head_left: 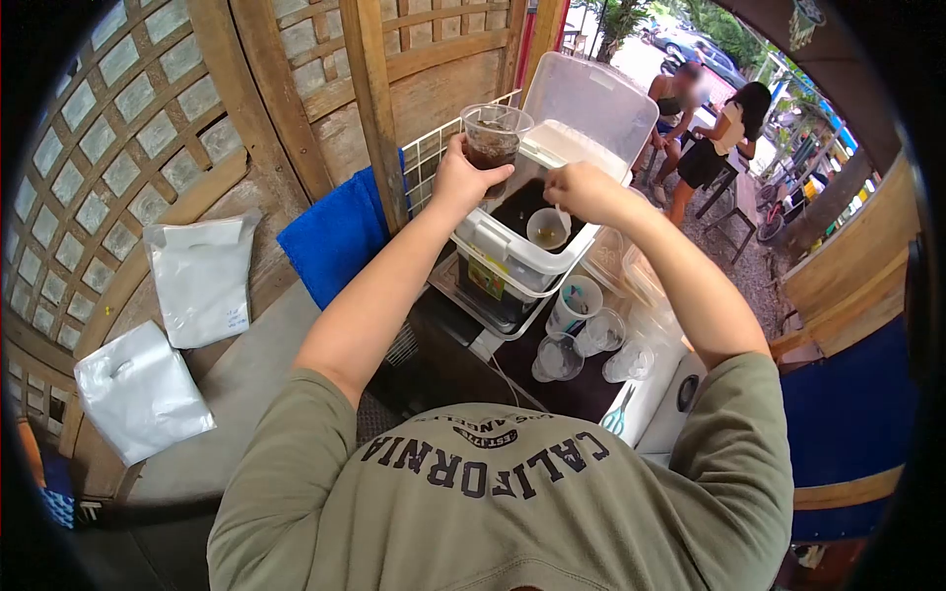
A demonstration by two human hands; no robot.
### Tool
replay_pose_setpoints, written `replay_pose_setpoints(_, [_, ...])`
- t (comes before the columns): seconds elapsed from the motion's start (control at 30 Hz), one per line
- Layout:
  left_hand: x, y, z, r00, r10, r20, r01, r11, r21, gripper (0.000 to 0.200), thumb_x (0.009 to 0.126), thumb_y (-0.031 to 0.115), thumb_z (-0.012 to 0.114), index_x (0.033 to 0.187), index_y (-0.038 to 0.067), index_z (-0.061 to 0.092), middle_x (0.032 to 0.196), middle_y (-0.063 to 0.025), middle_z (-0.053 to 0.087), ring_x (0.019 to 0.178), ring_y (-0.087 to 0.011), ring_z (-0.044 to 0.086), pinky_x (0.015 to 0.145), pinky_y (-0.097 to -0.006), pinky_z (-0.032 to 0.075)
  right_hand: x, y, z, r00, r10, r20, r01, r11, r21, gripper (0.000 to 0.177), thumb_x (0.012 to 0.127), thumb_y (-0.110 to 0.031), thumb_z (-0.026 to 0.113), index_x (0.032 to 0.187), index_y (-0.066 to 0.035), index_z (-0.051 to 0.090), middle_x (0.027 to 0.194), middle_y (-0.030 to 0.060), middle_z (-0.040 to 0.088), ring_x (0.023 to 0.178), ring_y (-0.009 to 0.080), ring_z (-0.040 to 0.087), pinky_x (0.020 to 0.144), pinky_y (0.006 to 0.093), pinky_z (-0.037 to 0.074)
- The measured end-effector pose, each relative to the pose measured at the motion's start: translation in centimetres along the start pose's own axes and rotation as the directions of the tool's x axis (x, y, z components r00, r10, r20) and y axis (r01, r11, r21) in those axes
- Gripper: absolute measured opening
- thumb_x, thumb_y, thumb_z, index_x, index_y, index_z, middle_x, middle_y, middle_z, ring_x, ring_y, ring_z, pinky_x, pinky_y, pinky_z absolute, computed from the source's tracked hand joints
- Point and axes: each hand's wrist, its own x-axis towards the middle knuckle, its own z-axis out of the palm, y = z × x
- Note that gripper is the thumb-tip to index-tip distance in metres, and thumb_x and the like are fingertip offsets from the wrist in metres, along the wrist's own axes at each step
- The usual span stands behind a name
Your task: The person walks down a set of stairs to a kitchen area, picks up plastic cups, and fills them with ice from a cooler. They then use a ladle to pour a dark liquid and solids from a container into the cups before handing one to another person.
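Dark counter (576, 394), clear plastic cups (601, 333) standing on it, white bin (490, 246) just beside

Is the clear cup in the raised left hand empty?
No, the clear cup in the left hand holds dark liquid.

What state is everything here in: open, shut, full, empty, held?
Plastic cup: part full of dark liquid, held up.
Left hand: closed around that cup.
Bin: open.
Lid: tipped back.
Scoop: down inside the bin.
Right hand: pinching the scoop's handle.
Spare cups: standing, look empty.
White bags: hanging flat.
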Motion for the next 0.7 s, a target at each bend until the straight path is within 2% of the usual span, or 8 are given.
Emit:
replay_pose_setpoints(0.03, [0.0,-0.2,0.0,1.0,-0.007,0.01,0.007,1.0,-0.014,0.083,0.057,0.03,0.086,0.121,-0.003,0.045,0.111,-0.018,0.061,0.102,-0.0273,0.06,0.088,-0.0358,0.047,0.3,0.2,0.9,0.999,-0.051,-0.002,0.051,0.999,-0.008,0.022,0.079,-0.021,0.057,0.089,-0.003,0.067,0.082,0.0205,0.065,0.079,0.0373,0.062,0.075,0.0432,0.048])
replay_pose_setpoints(0.13, [0.0,-0.4,-0.1,0.999,-0.015,0.031,0.017,0.999,-0.052,0.084,0.057,0.03,0.086,0.122,-0.004,0.045,0.111,-0.0182,0.062,0.102,-0.0273,0.061,0.088,-0.0356,0.048,0.5,0.0,2.2,0.988,-0.107,0.112,0.11,0.994,-0.023,0.022,0.08,-0.022,0.057,0.088,-0.003,0.066,0.081,0.0207,0.065,0.078,0.0372,0.062,0.075,0.0435,0.048])
replay_pose_setpoints(0.17, [0.0,-0.5,-0.1,0.999,-0.01,0.037,0.013,0.998,-0.059,0.084,0.057,0.03,0.086,0.122,-0.004,0.045,0.111,-0.0183,0.061,0.102,-0.0274,0.061,0.088,-0.0355,0.048,0.8,0.2,2.8,0.983,-0.136,0.12,0.138,0.99,-0.005,0.022,0.08,-0.022,0.056,0.086,-0.003,0.066,0.078,0.02,0.065,0.074,0.0345,0.064,0.072,0.041,0.049])
replay_pose_setpoints(0.27, [-0.1,-0.1,-0.3,0.999,-0.026,0.041,0.028,0.998,-0.051,0.085,0.057,0.03,0.086,0.122,-0.004,0.045,0.111,-0.0189,0.061,0.103,-0.0278,0.06,0.088,-0.0355,0.048,1.2,0.3,3.4,0.979,-0.086,0.182,0.052,0.981,0.186,0.023,0.08,-0.02,0.056,0.085,0.0,0.065,0.074,0.0165,0.066,0.067,0.0264,0.065,0.066,0.0358,0.051])
replay_pose_setpoints(0.37, [-0.1,-0.2,-0.3,0.999,-0.03,0.034,0.031,0.999,-0.034,0.084,0.057,0.03,0.086,0.122,-0.004,0.044,0.112,-0.0195,0.061,0.103,-0.0281,0.06,0.088,-0.0357,0.047,1.4,2.8,4.0,0.998,-0.038,0.046,0.008,0.846,0.534,0.023,0.082,-0.019,0.054,0.085,0.002,0.063,0.071,0.0123,0.066,0.062,0.0187,0.065,0.06,0.0302,0.05])
replay_pose_setpoints(0.47, [0.0,-0.4,-0.4,0.999,-0.02,0.038,0.022,0.999,-0.045,0.085,0.057,0.03,0.086,0.122,-0.005,0.044,0.112,-0.0199,0.061,0.104,-0.0285,0.06,0.088,-0.0358,0.047,1.4,5.8,2.4,0.991,0.124,0.05,-0.124,0.709,0.694,0.022,0.086,-0.017,0.052,0.088,0.002,0.062,0.072,0.0106,0.067,0.06,0.0168,0.064,0.057,0.0271,0.05])
replay_pose_setpoints(0.6, [0.3,-1.2,-0.3,1.0,-0.005,0.023,0.005,1.0,-0.031,0.084,0.057,0.029,0.085,0.122,-0.005,0.044,0.112,-0.0202,0.061,0.104,-0.0288,0.06,0.089,-0.0357,0.047,-0.4,6.0,-1.6,0.98,0.184,-0.078,-0.061,0.644,0.762,0.024,0.088,-0.018,0.05,0.089,0.003,0.06,0.072,0.0126,0.066,0.061,0.0159,0.064,0.058,0.0219,0.048])
replay_pose_setpoints(0.7, [0.2,-1.2,-0.4,1.0,-0.004,0.024,0.005,0.999,-0.051,0.083,0.058,0.029,0.085,0.122,-0.005,0.044,0.112,-0.0203,0.061,0.104,-0.0293,0.06,0.089,-0.0356,0.047,-1.8,4.4,-5.5,0.967,0.217,-0.13,-0.048,0.661,0.749,0.024,0.09,-0.02,0.049,0.091,0.001,0.058,0.073,0.0134,0.065,0.061,0.0158,0.062,0.06,0.0248,0.049])
